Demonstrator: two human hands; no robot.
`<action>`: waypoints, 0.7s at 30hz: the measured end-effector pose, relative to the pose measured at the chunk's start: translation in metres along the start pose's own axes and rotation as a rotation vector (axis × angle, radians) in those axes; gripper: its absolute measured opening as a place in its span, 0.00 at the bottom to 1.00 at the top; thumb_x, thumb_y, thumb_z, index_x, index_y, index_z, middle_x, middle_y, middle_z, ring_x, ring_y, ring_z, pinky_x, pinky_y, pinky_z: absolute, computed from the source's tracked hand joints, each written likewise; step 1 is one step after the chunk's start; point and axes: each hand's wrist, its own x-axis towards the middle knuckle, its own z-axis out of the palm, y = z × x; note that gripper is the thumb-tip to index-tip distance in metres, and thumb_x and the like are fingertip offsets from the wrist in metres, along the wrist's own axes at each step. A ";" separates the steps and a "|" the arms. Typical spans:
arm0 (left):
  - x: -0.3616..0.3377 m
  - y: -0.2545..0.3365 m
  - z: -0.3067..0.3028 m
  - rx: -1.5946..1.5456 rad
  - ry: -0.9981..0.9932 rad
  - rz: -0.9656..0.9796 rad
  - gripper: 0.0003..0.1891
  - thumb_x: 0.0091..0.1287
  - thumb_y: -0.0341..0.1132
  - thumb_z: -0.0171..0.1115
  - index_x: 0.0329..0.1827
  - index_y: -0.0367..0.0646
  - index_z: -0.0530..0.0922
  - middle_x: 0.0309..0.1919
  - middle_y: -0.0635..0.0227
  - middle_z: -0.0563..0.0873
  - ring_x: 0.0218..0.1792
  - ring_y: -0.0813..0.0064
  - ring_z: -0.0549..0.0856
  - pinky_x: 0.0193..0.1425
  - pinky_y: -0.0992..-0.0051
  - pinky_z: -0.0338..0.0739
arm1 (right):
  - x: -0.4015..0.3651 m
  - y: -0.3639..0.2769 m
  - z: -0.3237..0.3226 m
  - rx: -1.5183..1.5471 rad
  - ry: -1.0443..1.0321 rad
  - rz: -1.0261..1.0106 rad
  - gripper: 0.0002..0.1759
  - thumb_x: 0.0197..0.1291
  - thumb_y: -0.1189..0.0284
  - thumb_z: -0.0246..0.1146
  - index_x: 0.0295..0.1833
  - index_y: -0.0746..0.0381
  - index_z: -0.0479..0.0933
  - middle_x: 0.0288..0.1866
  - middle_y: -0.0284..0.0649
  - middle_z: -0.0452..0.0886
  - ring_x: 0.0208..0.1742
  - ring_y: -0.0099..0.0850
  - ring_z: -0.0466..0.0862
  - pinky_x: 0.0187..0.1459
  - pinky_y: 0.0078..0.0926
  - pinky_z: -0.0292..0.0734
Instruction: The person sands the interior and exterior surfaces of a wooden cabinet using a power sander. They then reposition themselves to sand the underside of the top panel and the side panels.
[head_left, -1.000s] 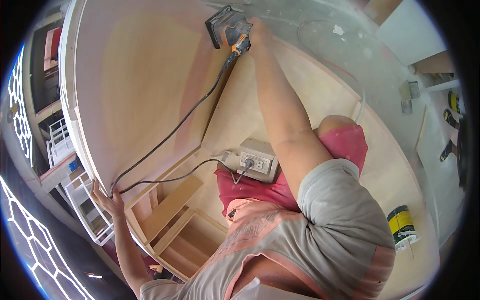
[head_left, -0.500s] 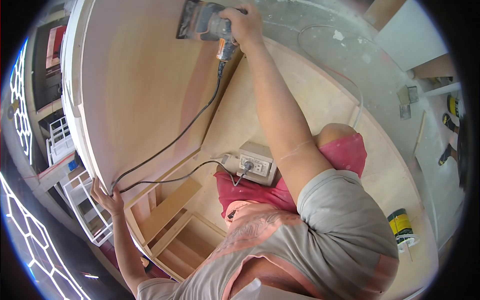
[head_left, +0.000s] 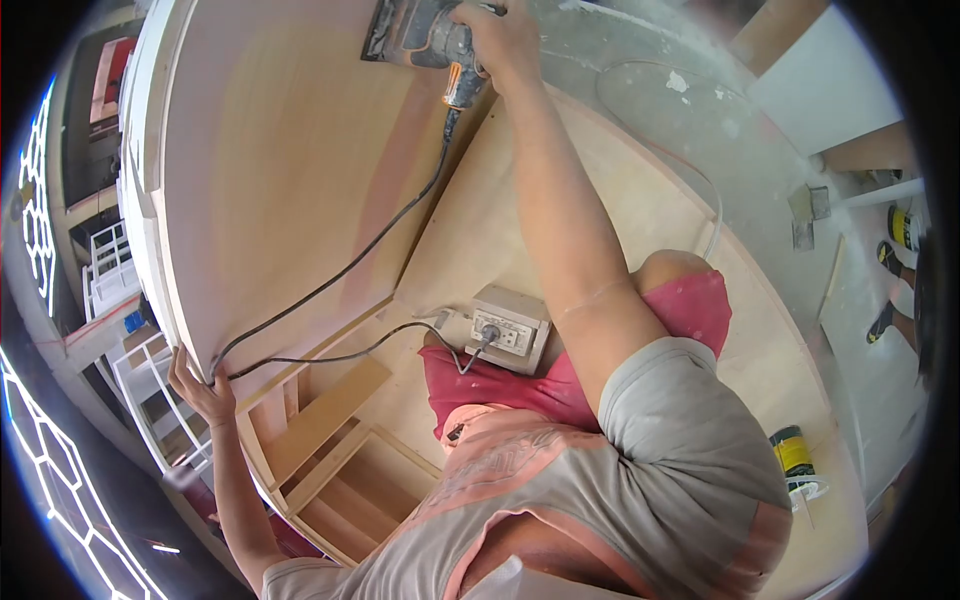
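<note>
My right hand (head_left: 500,45) is wrapped round the grip of an electric sander (head_left: 425,35), its flat pad on the face of a large wooden panel (head_left: 290,150). A reddish-brown streak runs down that panel. The black power cord (head_left: 345,268) trails from the sander to my left hand (head_left: 208,392), bends sharply there and runs back to a socket box (head_left: 508,328) by my lap. My left hand is at the panel's left edge, fingers along the edge and the cord caught at the thumb. The sander's top is cut off by the frame.
I sit on a pale wooden board (head_left: 590,180). Below the panel is a wooden frame with compartments (head_left: 375,480). A black-and-yellow can (head_left: 793,455) stands at right. White metal racks (head_left: 150,385) are at left. Another person's feet (head_left: 882,320) show at far right.
The sander and my right hand have shifted slightly up and right in the view. My left hand sits a little further left, still with the cord. The view itself has shifted slightly.
</note>
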 end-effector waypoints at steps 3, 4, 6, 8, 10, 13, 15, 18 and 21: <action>0.000 0.002 0.001 0.003 0.001 -0.002 0.34 0.58 0.54 0.59 0.59 0.35 0.69 0.53 0.46 0.73 0.57 0.49 0.70 0.62 0.56 0.63 | -0.009 -0.011 0.002 0.032 -0.030 -0.062 0.21 0.40 0.65 0.67 0.38 0.68 0.73 0.30 0.47 0.77 0.27 0.34 0.75 0.27 0.30 0.66; 0.000 0.000 0.000 -0.001 -0.001 0.008 0.34 0.58 0.54 0.59 0.59 0.35 0.69 0.53 0.46 0.73 0.57 0.49 0.70 0.61 0.56 0.63 | -0.012 -0.010 0.002 0.201 -0.088 -0.017 0.20 0.40 0.67 0.67 0.37 0.68 0.71 0.24 0.42 0.73 0.13 0.26 0.69 0.11 0.26 0.59; 0.002 0.001 0.000 0.006 0.006 0.012 0.34 0.58 0.54 0.58 0.59 0.35 0.69 0.53 0.46 0.73 0.57 0.49 0.70 0.61 0.55 0.63 | 0.002 0.025 0.009 0.176 -0.027 0.010 0.21 0.40 0.66 0.67 0.37 0.68 0.71 0.25 0.42 0.74 0.13 0.27 0.70 0.11 0.27 0.60; 0.001 0.002 -0.001 0.025 -0.010 0.007 0.33 0.57 0.52 0.59 0.59 0.36 0.69 0.53 0.47 0.73 0.57 0.49 0.70 0.62 0.55 0.63 | 0.006 0.045 0.007 0.146 0.032 0.031 0.22 0.40 0.66 0.67 0.38 0.68 0.70 0.25 0.43 0.74 0.14 0.27 0.71 0.11 0.27 0.60; 0.001 0.003 -0.002 0.018 -0.004 0.014 0.32 0.57 0.49 0.60 0.59 0.36 0.69 0.53 0.47 0.73 0.57 0.49 0.70 0.62 0.55 0.63 | -0.002 0.049 0.000 0.250 0.034 0.283 0.23 0.40 0.66 0.67 0.38 0.69 0.71 0.26 0.44 0.75 0.14 0.29 0.72 0.11 0.27 0.62; 0.002 0.002 -0.001 0.007 -0.007 -0.008 0.31 0.56 0.46 0.61 0.59 0.36 0.69 0.53 0.47 0.73 0.57 0.49 0.70 0.62 0.56 0.63 | -0.006 0.044 -0.001 0.164 0.047 0.253 0.24 0.40 0.65 0.67 0.39 0.71 0.71 0.26 0.44 0.75 0.15 0.30 0.73 0.12 0.28 0.63; 0.001 0.003 -0.001 0.001 -0.012 -0.004 0.31 0.55 0.46 0.62 0.59 0.35 0.69 0.53 0.46 0.73 0.57 0.48 0.70 0.62 0.56 0.63 | -0.009 0.022 -0.004 0.119 0.012 0.183 0.24 0.39 0.65 0.67 0.39 0.71 0.71 0.26 0.44 0.75 0.15 0.29 0.73 0.12 0.28 0.63; 0.002 0.003 -0.001 -0.002 -0.014 0.005 0.31 0.55 0.45 0.62 0.59 0.35 0.69 0.53 0.46 0.73 0.57 0.48 0.70 0.62 0.56 0.63 | 0.001 0.000 0.005 0.058 -0.036 -0.001 0.25 0.39 0.65 0.68 0.40 0.71 0.71 0.26 0.44 0.75 0.16 0.29 0.73 0.12 0.27 0.63; 0.001 0.007 -0.001 0.000 -0.022 -0.016 0.31 0.55 0.45 0.62 0.60 0.35 0.69 0.53 0.46 0.73 0.57 0.48 0.70 0.62 0.56 0.62 | -0.003 -0.022 0.008 0.019 -0.015 -0.131 0.24 0.39 0.66 0.67 0.40 0.70 0.72 0.30 0.47 0.77 0.28 0.34 0.76 0.27 0.29 0.68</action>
